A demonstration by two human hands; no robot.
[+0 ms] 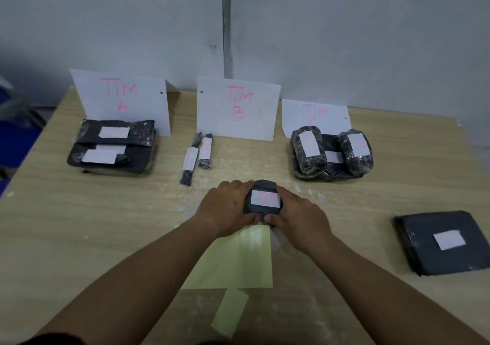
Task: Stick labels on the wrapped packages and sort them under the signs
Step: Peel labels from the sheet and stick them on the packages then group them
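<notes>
In the middle of the frame both hands grasp a small black wrapped package (pixel 262 185). The left hand (pixel 228 207) curls round its left side and the right hand (pixel 299 212) round its right side, with the thumbs meeting at its near edge. A white label (pixel 265 199) with pink writing covers its top face; the writing is too blurred to read. Whether the package rests on the light wood-grain desk (pixel 79 212) or is held just above it cannot be told.

Three white paper signs stand along the far edge against the grey wall:
- The "TIM A" sign (pixel 122 101), upper left, has a stack of flat black packages (pixel 114 146) with white labels lying below it.
- The "TIM B" sign (pixel 237 107), centre, has two slim labelled packages (pixel 189 159) (pixel 206 150) side by side below its left corner.
- The "TIM C" sign (pixel 315 114), upper right, has two rolled packages (pixel 307 148) (pixel 356 151), each labelled, resting on a flat black package (pixel 331 171).

At the right edge of the frame a flat black package (pixel 429 252) with a white label lies alone, well apart from the signs. Below the hands a yellow-green backing sheet (pixel 238 260) lies on the desk, and a smaller yellow-green strip (pixel 229 313) lies just below it.
</notes>
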